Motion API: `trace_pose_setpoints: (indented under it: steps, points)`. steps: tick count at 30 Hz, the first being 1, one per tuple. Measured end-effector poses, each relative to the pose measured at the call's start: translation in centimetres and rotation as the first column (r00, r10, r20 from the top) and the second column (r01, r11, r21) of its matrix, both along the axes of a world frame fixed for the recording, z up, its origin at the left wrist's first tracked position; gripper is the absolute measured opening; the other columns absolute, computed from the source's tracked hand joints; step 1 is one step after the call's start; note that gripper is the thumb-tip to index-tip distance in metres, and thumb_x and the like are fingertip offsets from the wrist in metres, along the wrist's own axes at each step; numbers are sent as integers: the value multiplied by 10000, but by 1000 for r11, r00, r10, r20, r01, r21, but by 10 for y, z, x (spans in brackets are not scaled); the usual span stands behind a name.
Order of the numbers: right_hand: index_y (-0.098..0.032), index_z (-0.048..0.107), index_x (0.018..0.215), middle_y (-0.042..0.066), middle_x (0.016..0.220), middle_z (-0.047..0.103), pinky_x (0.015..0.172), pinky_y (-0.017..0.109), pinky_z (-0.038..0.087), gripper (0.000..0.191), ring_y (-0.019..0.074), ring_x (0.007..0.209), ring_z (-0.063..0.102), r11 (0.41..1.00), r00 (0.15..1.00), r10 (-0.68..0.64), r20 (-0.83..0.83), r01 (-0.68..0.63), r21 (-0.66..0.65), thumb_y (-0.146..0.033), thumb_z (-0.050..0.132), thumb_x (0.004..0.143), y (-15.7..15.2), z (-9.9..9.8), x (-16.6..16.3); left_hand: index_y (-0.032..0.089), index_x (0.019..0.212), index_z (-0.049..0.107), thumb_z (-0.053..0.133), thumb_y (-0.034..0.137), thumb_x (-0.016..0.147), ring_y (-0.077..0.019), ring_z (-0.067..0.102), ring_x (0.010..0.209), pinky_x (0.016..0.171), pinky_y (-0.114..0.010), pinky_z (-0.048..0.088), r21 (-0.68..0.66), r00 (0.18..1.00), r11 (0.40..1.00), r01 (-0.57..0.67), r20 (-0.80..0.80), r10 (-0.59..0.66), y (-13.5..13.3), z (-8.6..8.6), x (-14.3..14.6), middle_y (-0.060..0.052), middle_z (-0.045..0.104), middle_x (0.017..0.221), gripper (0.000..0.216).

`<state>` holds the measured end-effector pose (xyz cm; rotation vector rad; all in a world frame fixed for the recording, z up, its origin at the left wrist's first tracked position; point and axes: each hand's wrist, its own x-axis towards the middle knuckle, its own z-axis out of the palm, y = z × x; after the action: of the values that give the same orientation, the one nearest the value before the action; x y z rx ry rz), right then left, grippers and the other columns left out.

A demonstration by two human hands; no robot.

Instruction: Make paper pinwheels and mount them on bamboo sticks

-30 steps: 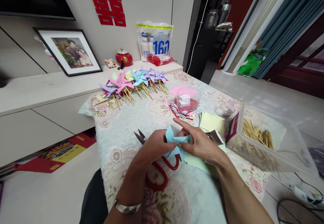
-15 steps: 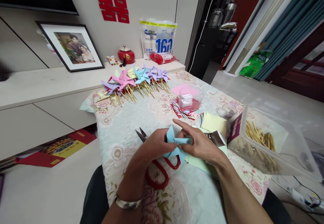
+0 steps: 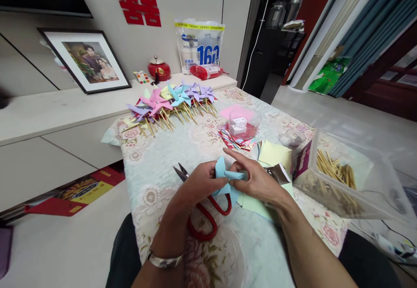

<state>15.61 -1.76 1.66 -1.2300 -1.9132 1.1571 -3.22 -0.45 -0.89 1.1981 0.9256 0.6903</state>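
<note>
Your grip is clamped on the paper from both sides: the left hand (image 3: pixel 203 178) and the right hand (image 3: pixel 257 179) pinch a blue paper pinwheel (image 3: pixel 222 171) between them. Your left thumb lies along the near side close to its centre, and your right thumb presses in from the other side, probably so the folded blades cannot spring loose. Your right index finger stands off the paper, pointing across it, perhaps to leave the upper blade uncrushed. Whether a pin sits at the centre, you cannot tell here.

The pinwheel lies right inside the grip, between the two thumbs, with one blade standing up past your left fingers and another reaching into your right hand. It is held above the scissors (image 3: pixel 213 225), which rest on the surface (image 3: pixel 156 157) with their red handles toward you, likely for easy pickup.

Yellow paper (image 3: pixel 275 154) lies just beyond your right hand, and a clear box (image 3: pixel 306 179) of sticks (image 3: pixel 332 170) stands further right, seemingly within reach. Other pinwheels (image 3: pixel 157 101) are gathered at the far edge, presumably to keep the working spot free.
</note>
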Motion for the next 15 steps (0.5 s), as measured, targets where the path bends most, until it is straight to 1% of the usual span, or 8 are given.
trace_pose_setpoints:
  steps: [3,5,7,10,12,15]
  points:
    - [-221,354,1519,-54,742,555,591,247,386,861,117,648,511,995,988,-64,-138,53,-82,-54,580,705,1,0,0,151,852,623,754,326,704,-127,565,622,607,-237,433,-69,994,995,-74,81,79,-1,7,1,-3,640,722,263]
    - [-229,326,1531,-57,722,545,568,246,380,866,118,625,508,986,967,-108,-232,75,-147,-86,607,724,1,0,0,151,866,633,742,377,749,-115,559,604,598,-230,439,-86,981,991,-104,152,117,-3,10,2,-8,646,729,277]
    - [-237,324,1529,-55,717,554,562,253,385,874,124,612,511,976,936,-153,-318,94,-194,-117,641,723,2,1,-1,149,889,646,713,413,787,-116,565,608,609,-238,460,-91,964,989,-120,229,138,-5,13,3,-20,655,752,291]
    - [-246,351,1512,-41,743,578,566,263,392,880,134,612,518,962,880,-231,-415,143,-231,-146,682,702,4,1,-3,144,933,654,700,441,791,-141,588,636,632,-272,490,-105,938,987,-120,313,147,-8,15,7,-46,662,793,332]
    - [-242,360,1504,-35,751,578,561,266,388,881,135,606,511,952,845,-278,-456,181,-246,-163,698,694,4,1,-4,147,950,655,721,422,766,-141,576,627,617,-273,481,-102,934,983,-150,310,175,-9,14,11,-36,649,769,338]
    - [-241,378,1490,-34,744,557,558,270,382,872,139,602,500,946,815,-314,-488,221,-239,-188,711,686,4,1,-7,162,886,645,766,358,713,-105,500,559,563,-237,420,-72,936,972,-223,263,235,-10,10,18,22,590,667,288]
